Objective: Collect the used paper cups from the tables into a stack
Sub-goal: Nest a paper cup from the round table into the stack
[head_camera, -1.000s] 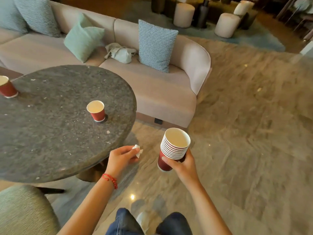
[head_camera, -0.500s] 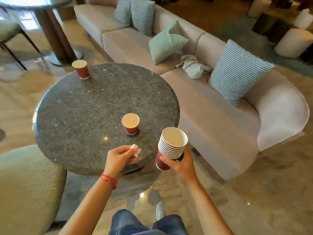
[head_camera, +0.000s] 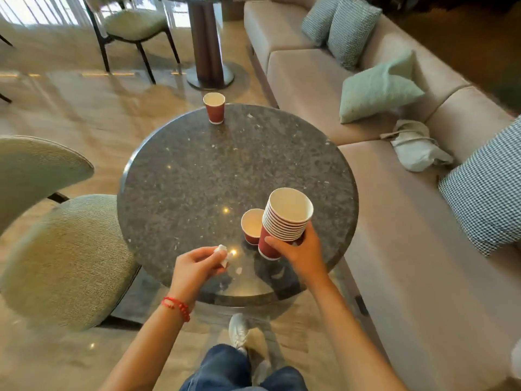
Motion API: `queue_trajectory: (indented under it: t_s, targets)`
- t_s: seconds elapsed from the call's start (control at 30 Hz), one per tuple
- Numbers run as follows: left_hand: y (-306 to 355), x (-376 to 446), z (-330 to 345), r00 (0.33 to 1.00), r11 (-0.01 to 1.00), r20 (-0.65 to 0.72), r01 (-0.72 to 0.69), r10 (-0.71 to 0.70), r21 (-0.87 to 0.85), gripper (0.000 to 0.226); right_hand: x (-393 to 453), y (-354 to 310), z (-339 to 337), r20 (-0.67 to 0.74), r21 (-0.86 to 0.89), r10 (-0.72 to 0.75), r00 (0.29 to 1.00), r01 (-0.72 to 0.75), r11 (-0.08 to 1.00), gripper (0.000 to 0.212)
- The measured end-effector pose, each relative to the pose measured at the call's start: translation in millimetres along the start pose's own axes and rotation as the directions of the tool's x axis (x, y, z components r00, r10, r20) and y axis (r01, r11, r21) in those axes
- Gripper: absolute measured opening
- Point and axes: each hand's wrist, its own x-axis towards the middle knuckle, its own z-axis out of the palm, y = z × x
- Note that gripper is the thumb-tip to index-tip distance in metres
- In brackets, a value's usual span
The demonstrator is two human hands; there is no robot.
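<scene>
My right hand holds a stack of several red paper cups tilted over the near right part of a round dark stone table. Just left of the stack, a single red cup stands upright on the table, partly hidden by the stack. Another red cup stands upright at the table's far edge. My left hand hovers over the near edge and pinches a small crumpled white tissue.
A beige sofa with cushions and a pale bag runs along the right. A green upholstered chair stands at the left of the table. Another table pedestal and a chair stand further back.
I have come up to the table, so both cups lie closer and more centred. The stack has moved over the table beside the near cup. My left hand still holds the tissue.
</scene>
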Motion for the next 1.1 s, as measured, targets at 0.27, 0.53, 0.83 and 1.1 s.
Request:
queue_trajectory:
  t_s: [0.27, 0.53, 0.83, 1.1]
  targets:
    - [19.3, 49.3, -9.2, 1.000, 0.996, 0.004, 0.028, -0.028, -0.087, 0.014, 64.0, 3.1, 25.8, -0.002, -0.033, -0.042, 0.999, 0.042, 0.999, 0.064]
    - [22.4, 67.3, -7.1, 0.995, 0.991, -0.069, 0.061, -0.070, -0.116, 0.008, 75.6, 28.4, 41.0, 0.057, -0.160, 0.001, 0.998, 0.008, 0.987, 0.075]
    - [17.0, 60.6, -0.3, 0.980, 0.975, -0.144, 0.105, -0.135, -0.198, 0.009, 69.9, 60.7, 38.8, 0.120, -0.213, 0.094, 0.988, -0.067, 0.975, 0.081]
    - [17.1, 51.1, 3.5, 0.975, 0.961, -0.170, 0.099, -0.146, -0.260, 0.010, 68.2, 76.6, 39.0, 0.133, -0.257, 0.126, 0.983, -0.088, 0.962, 0.090]
